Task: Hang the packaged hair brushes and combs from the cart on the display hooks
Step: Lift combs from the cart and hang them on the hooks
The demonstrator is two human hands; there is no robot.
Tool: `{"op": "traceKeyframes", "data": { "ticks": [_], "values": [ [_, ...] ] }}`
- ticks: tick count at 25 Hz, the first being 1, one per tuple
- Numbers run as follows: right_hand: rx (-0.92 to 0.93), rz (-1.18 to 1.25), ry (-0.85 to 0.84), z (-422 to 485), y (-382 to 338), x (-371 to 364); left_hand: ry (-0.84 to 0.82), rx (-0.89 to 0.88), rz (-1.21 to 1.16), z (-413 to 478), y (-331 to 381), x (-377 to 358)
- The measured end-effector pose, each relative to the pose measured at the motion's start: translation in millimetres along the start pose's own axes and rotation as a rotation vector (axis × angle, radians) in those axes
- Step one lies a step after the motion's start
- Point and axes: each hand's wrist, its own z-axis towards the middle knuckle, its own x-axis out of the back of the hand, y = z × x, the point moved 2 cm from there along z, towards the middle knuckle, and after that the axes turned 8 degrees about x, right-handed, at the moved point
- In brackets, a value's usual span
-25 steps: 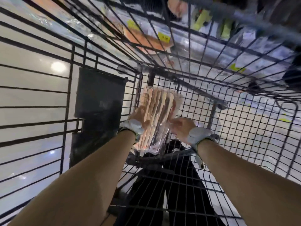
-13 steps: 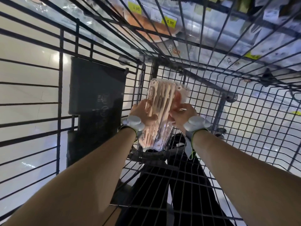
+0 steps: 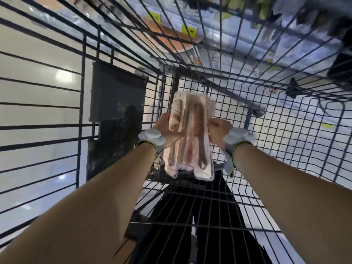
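Observation:
A stack of clear packages with pinkish-brown hair brushes and combs (image 3: pixel 190 134) is held upright inside the black wire cart (image 3: pixel 266 141). My left hand (image 3: pixel 167 128) grips the stack's left side. On the right side my right hand (image 3: pixel 217 128) holds it with the fingers pressed against the plastic. Both wrists wear pale grey bands. The stack hangs above the cart's mesh floor, near its far end wall. The display shelves (image 3: pixel 238 35) with hanging goods show blurred through the cart's far wires.
The cart's wire walls surround my arms on the left, right and far side. A dark panel (image 3: pixel 116 98) hangs on the left wall. Yellow price tags (image 3: pixel 188 31) sit on the shelf beyond. Pale glossy floor shows through the bars.
The stack has risen and come closer to me. My right hand, which was reaching for it a second ago, now holds its right side. The view has tilted up slightly.

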Motion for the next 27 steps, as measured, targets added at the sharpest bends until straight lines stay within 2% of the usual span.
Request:
{"op": "traceKeyframes", "data": {
  "ticks": [2,4,6,8,12,14,16,19,23,27],
  "values": [
    [0.04,-0.243,-0.014,-14.3,-10.3,18.2,-0.007,0.002,-0.003,-14.7,4.0,6.9],
    [0.08,-0.377,0.01,-36.4,-25.2,33.0,-0.005,-0.029,-0.009,-36.7,9.6,16.3],
    [0.117,-0.407,0.078,-53.0,-34.9,41.2,-0.069,-0.078,0.026,-54.3,16.3,24.5],
    [0.152,-0.406,0.121,-73.5,-47.7,45.6,-0.023,-0.109,0.099,-76.9,23.7,35.4],
    [0.194,-0.432,0.082,-113.8,-79.1,57.3,-0.029,-0.144,0.32,-118.4,46.5,56.1],
    [0.265,-0.409,0.146,-145.4,-93.6,74.0,0.017,-0.237,0.429,-152.9,63.1,65.8],
    [0.254,-0.402,0.139,-163.3,-102.0,84.3,0.058,-0.319,0.491,-171.9,77.4,72.5],
    [0.29,-0.363,0.222,-197.4,-123.9,105.2,0.086,-0.468,0.642,-202.6,100.4,76.2],
    [0.346,-0.489,0.239,-241.5,-157.4,143.7,0.146,-0.546,0.699,-245.7,137.9,87.8],
    [0.382,-0.45,0.345,-269.9,-180.6,180.8,0.18,-0.652,0.774,-286.3,174.6,97.4]
  ]
}}
